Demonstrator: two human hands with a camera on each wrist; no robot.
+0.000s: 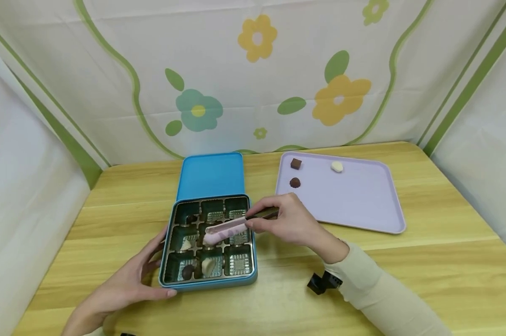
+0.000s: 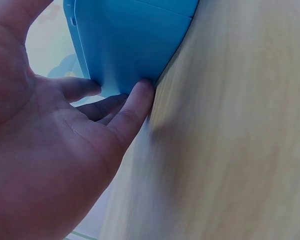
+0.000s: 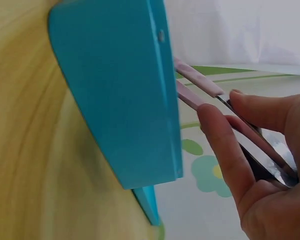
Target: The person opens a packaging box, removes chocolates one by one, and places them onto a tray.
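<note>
My right hand [image 1: 292,219] pinches a pair of tongs [image 1: 227,229] with dark handles and pink tips between thumb and fingers. The tong tips are down at the centre compartment of a blue tin [image 1: 246,281], hiding most of that compartment. In the right wrist view the tongs' two arms [image 3: 197,80] stand apart. My left hand [image 1: 128,277] touches the tin's left side with its fingertips, the thumb at the front corner. In the tin's divided insert lie a dark chocolate [image 1: 191,219] at back left, a white one [image 1: 186,244] at middle left, a dark one [image 1: 188,272] at front left and a white one [image 1: 208,267] at front middle.
A lilac tray [image 1: 362,200] to the right holds a square brown chocolate [image 1: 296,164], a domed brown one [image 1: 294,182] and a white oval one [image 1: 337,166]. Behind the tin lies its blue lid [image 1: 212,172]. A flowered cloth [image 1: 253,93] hangs behind the wooden table [image 1: 278,303].
</note>
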